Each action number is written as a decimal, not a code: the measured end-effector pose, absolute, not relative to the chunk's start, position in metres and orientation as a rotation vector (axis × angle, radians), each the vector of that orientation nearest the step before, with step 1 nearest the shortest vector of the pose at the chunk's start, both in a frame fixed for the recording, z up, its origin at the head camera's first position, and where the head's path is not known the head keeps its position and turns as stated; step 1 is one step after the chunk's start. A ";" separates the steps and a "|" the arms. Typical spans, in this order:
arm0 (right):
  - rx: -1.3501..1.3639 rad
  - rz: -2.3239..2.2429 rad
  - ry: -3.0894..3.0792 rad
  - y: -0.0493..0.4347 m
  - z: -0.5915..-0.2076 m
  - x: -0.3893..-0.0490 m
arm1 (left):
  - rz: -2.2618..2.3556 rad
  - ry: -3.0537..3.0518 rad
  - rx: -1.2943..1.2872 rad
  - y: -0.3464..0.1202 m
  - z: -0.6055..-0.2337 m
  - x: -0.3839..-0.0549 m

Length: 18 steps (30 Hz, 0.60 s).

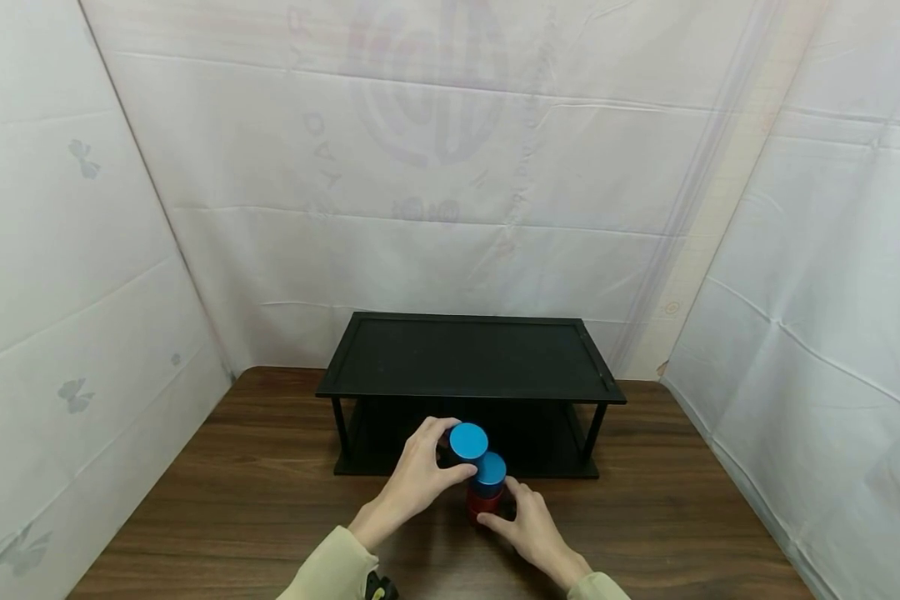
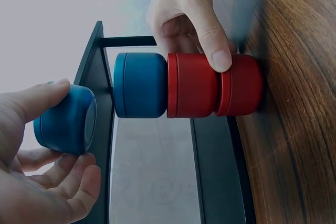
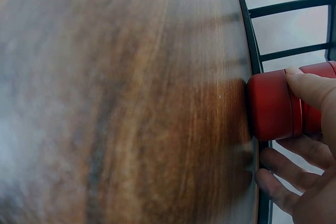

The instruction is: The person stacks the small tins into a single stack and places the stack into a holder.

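My left hand [image 1: 417, 475] pinches a small blue round tin [image 2: 65, 119] between thumb and fingers. That tin is held up beside the top of a stack, with a gap between them in the left wrist view. The stack stands upright on the table: a bottom red tin [image 2: 245, 85], a second red tin [image 2: 191, 90] on it, and a blue tin [image 2: 140, 85] uppermost. My right hand [image 1: 531, 529] grips the red tins low down, its thumb lying across the seam where they meet. Its fingers on the far side are partly hidden.
A black two-tier rack [image 1: 468, 358] stands at the back of the brown wooden table [image 1: 255, 508], just behind the stack. White sheeting [image 1: 435, 250] hangs behind the table and on both sides.
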State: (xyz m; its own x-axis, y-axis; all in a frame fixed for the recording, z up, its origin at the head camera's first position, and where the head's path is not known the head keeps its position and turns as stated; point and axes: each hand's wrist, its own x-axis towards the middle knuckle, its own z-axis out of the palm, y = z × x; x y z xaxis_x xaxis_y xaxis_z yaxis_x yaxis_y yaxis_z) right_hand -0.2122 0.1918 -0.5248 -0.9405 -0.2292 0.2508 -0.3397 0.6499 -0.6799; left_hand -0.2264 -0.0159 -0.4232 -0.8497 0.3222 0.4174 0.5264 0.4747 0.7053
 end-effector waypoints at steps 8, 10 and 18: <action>0.457 1.157 -2.718 0.191 -0.527 -0.212 | -1.327 -2.493 -0.730 -0.011 -0.423 -0.226; 0.457 1.160 -2.721 0.191 -0.527 -0.212 | -1.334 -2.488 -0.733 -0.010 -0.423 -0.226; 0.479 1.169 -2.718 0.192 -0.526 -0.213 | -1.361 -2.467 -0.750 -0.006 -0.427 -0.227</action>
